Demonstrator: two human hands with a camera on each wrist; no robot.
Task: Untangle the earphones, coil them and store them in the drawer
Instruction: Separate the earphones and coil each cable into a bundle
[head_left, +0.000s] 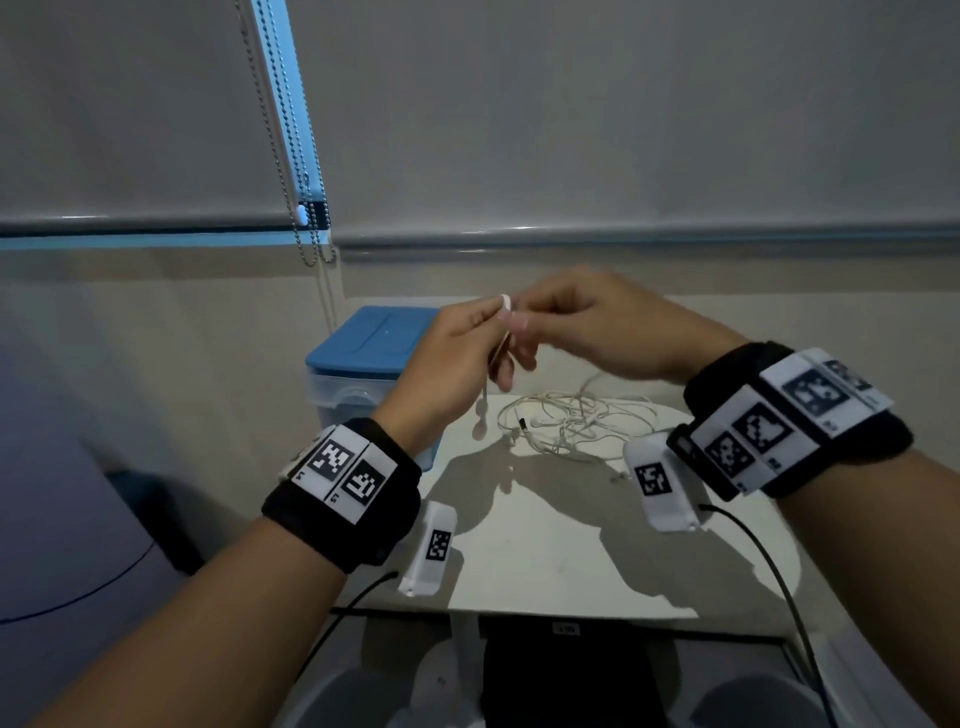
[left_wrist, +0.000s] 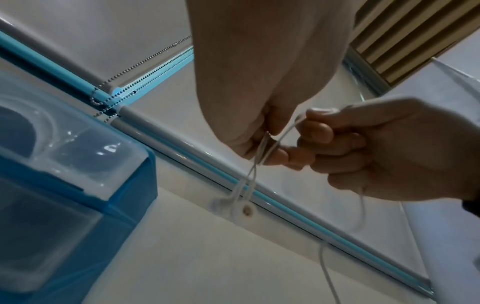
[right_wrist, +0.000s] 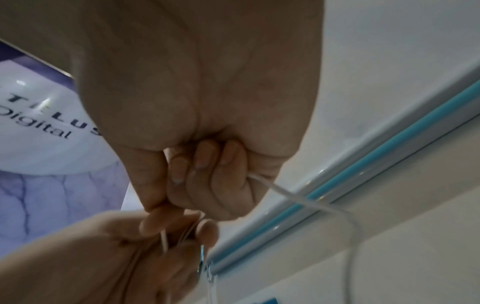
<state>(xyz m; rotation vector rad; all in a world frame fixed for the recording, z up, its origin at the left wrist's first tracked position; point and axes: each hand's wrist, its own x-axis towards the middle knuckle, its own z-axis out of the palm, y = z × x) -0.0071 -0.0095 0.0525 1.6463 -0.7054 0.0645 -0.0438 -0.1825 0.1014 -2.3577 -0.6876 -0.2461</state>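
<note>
Both hands are raised above the white table (head_left: 545, 551), meeting at their fingertips. My left hand (head_left: 496, 338) pinches loops of the white earphone cord (left_wrist: 262, 156), and two earbuds (head_left: 480, 423) dangle below it, also seen as earbuds (left_wrist: 242, 208) from the left wrist. My right hand (head_left: 522, 325) has its fingers curled round the same cord (right_wrist: 283, 192), which trails down from its palm. The rest of the cord lies in a loose tangle (head_left: 571, 421) on the table under the right hand. The blue-lidded clear drawer box (head_left: 366, 358) stands at the table's back left, its drawer closed.
Bead chains (head_left: 304, 208) of a roller blind hang behind the drawer box. A white and purple panel (head_left: 62, 493) stands to the left. The table's front edge (head_left: 519, 613) is near me, with dark shapes below it.
</note>
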